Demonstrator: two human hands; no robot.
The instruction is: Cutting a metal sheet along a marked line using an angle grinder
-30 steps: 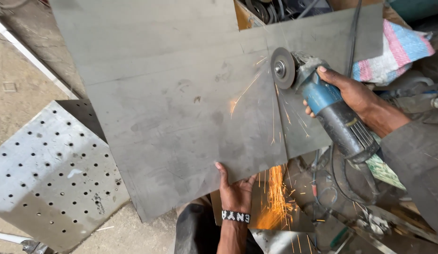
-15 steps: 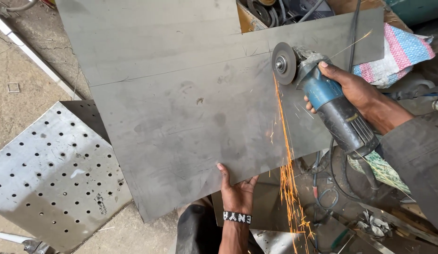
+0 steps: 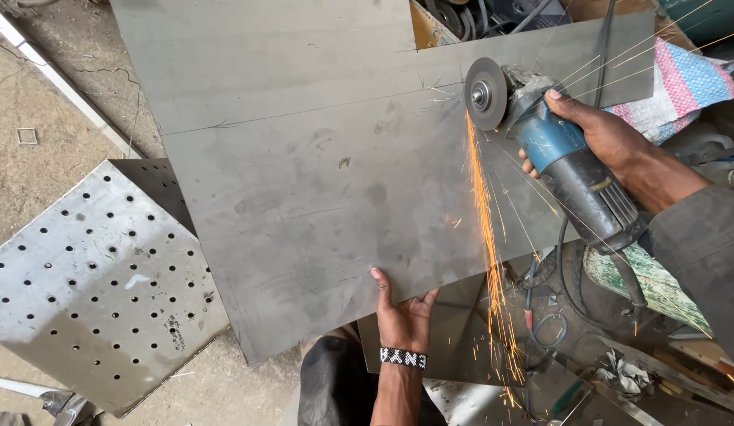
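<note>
A large grey steel sheet lies flat across the middle of the view. My left hand grips its near edge, thumb on top, with a beaded band on the wrist. My right hand holds a blue and black angle grinder. Its round disc cuts into the sheet near the far right. Orange sparks stream from the disc toward me along a straight line and fall past the sheet's near edge.
A perforated metal plate lies on the dirt floor at the left. A striped cloth sits at the upper right. Cables, scrap and tools crowd the ground at the lower right. A second grey sheet lies behind.
The grinder disc has shifted slightly farther along the cut line. The spark stream has stayed straight toward me. My left hand has kept its grip on the sheet's edge.
</note>
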